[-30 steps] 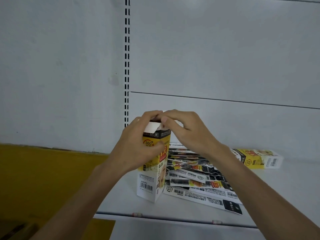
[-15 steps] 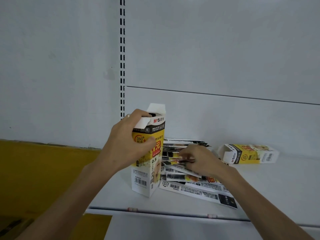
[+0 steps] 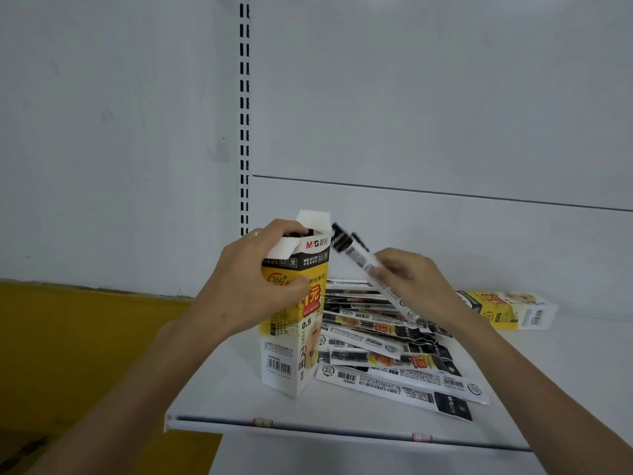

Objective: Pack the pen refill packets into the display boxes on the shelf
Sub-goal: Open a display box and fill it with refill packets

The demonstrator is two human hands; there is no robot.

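A tall yellow-and-white display box (image 3: pixel 297 341) stands upright on the white shelf (image 3: pixel 342 418), its top flaps open. My left hand (image 3: pixel 251 286) grips its upper part, fingers hooked over the open rim. My right hand (image 3: pixel 416 286) holds a clear pen refill packet (image 3: pixel 356 255) tilted, its black upper end beside the box's opening. A loose pile of refill packets (image 3: pixel 390 351) lies flat on the shelf just right of the box, partly under my right hand.
A second yellow display box (image 3: pixel 510 308) lies on its side at the back right of the shelf. A slotted upright (image 3: pixel 244 114) runs up the grey back panel. Yellow surface (image 3: pixel 85 347) lies below left of the shelf edge.
My right hand left the box top, dropped to the pile, took a packet and lifted it up toward the box opening. The left hand kept its hold on the box.
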